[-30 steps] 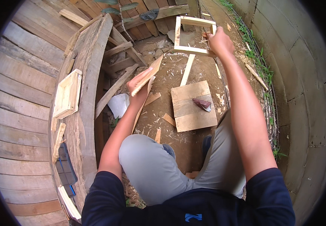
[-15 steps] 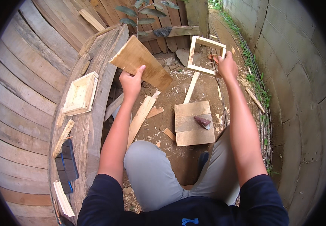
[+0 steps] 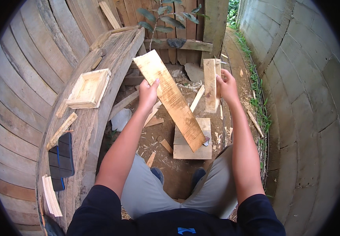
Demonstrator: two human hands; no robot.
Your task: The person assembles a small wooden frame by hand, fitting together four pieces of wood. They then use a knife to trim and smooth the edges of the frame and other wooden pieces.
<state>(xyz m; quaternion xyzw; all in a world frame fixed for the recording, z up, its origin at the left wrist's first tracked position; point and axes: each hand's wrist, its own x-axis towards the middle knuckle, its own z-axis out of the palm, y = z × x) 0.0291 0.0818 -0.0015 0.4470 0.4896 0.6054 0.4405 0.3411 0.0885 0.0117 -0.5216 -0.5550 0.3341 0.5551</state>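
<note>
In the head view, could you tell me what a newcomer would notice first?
Most striking is the long wooden board the left hand holds up slanted at the centre, over a square wooden block on the dirt. Beside it, the right hand grips a small wooden frame seen edge-on. At left, a shallow wooden tray rests on a weathered plank bench.

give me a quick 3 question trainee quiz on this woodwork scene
1. True or false: the left hand holds a long flat plank.
2. What does the right hand hold? A) a saw B) a small wooden frame seen edge-on C) nothing
3. Fill in: the shallow wooden tray rests on the curved plank bench to the person's ____.

Key: 1 true; 2 B; 3 left
</note>
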